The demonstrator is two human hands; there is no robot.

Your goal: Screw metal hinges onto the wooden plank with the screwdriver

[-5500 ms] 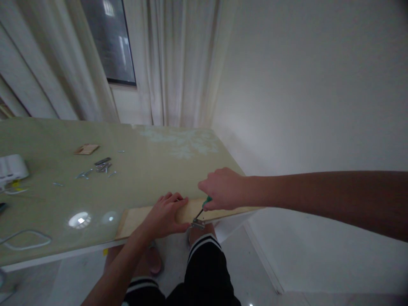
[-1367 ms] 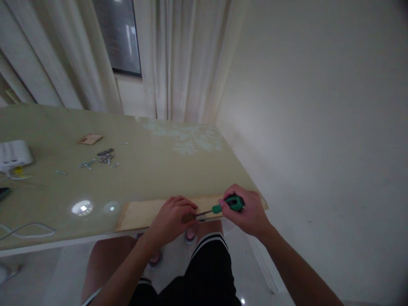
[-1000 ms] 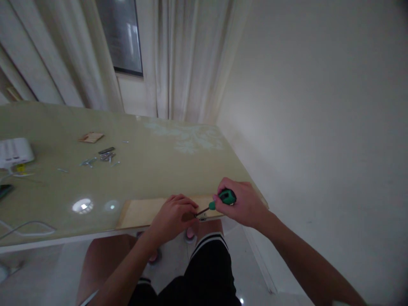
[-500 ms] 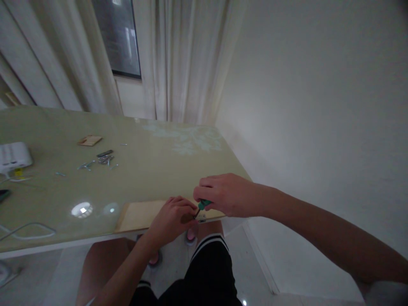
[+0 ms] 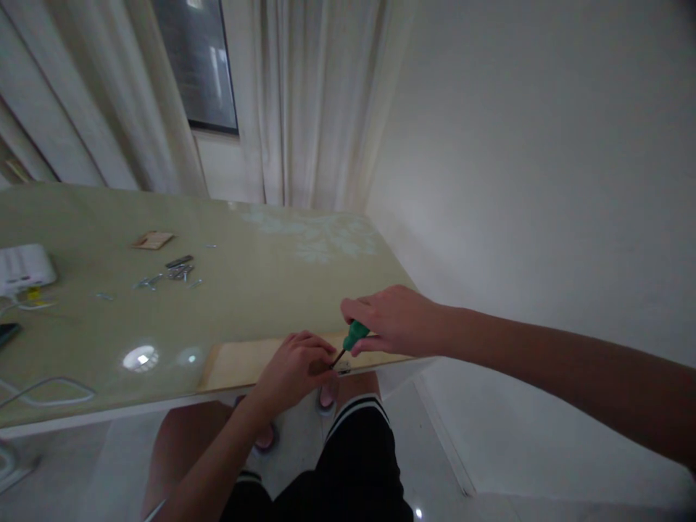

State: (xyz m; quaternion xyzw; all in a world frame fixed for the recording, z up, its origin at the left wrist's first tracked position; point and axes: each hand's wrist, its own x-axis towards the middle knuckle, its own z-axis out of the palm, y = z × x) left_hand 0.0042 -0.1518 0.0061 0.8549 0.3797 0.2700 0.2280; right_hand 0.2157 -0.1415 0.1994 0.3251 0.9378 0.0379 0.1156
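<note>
A long, pale wooden board (image 5: 239,365) lies along the front edge of the table. My right hand (image 5: 399,319) is closed around the green handle of a screwdriver (image 5: 357,335), whose shaft slants down to the left. The screwdriver's tip meets a small metal fitting (image 5: 342,367), which looks like a hinge, at the board's front edge. Over the board, my left hand (image 5: 298,366) has its fingers curled, with thumb and fingertips close around the screwdriver's tip. What those fingers pinch is hidden.
On the green-topped table (image 5: 261,290) lie several loose screws (image 5: 179,272), a dark metal strip (image 5: 179,261) and a small wooden piece (image 5: 154,240). A white device (image 5: 26,267) and a cable (image 5: 59,391) are at the left. A wall (image 5: 516,217) borders the right side.
My right hand has shifted slightly up and right and turned on the screwdriver, so more of the green handle shows. My left hand stays nearly in place.
</note>
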